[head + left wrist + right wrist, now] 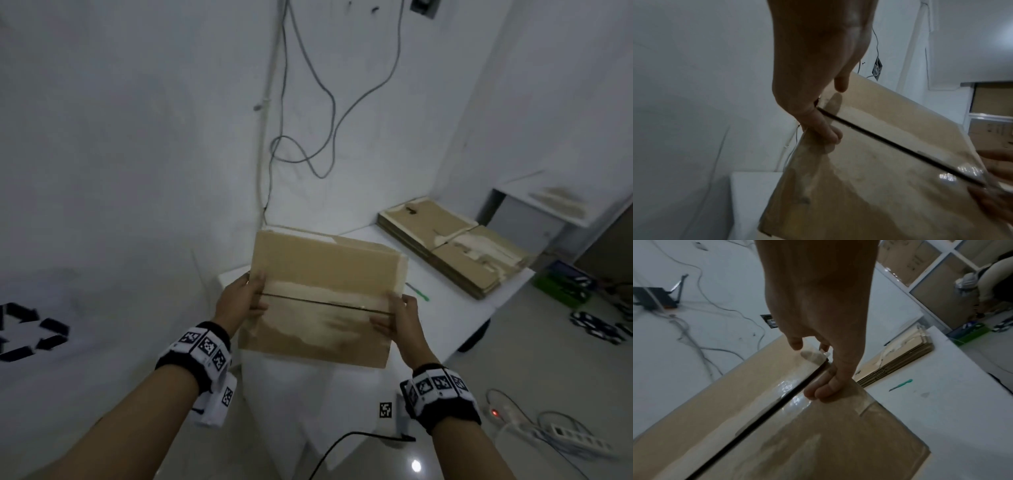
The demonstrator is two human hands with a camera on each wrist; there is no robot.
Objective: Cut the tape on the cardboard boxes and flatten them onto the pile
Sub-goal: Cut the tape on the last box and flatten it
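White walls with loose cables (308, 102) back a white counter (445, 308), viewed from a head camera and two wrist cameras. Item held: one cardboard box (325, 267), lifted clear of the counter between both hands, taped face toward the person; a dark slit (325, 303) runs along the centre seam, flanked by glossy clear tape (789, 386), so the tape there looks already cut. Left hand (239, 301) clamps the box's left edge, thumb on the face, fingers (826, 129) curled at the seam end. Right hand (397, 320) clamps the right edge likewise. Pile of flattened cardboard (455, 246) lies well apart on the counter's far right. Green-handled cutter (419, 293) lies on the counter just beyond the box. Risks, as judged: tape remnants on the box ends may resist folding and tear the flaps; fingertips at the slit could be pinched when the flaps move; the box could sweep the cutter off the counter.
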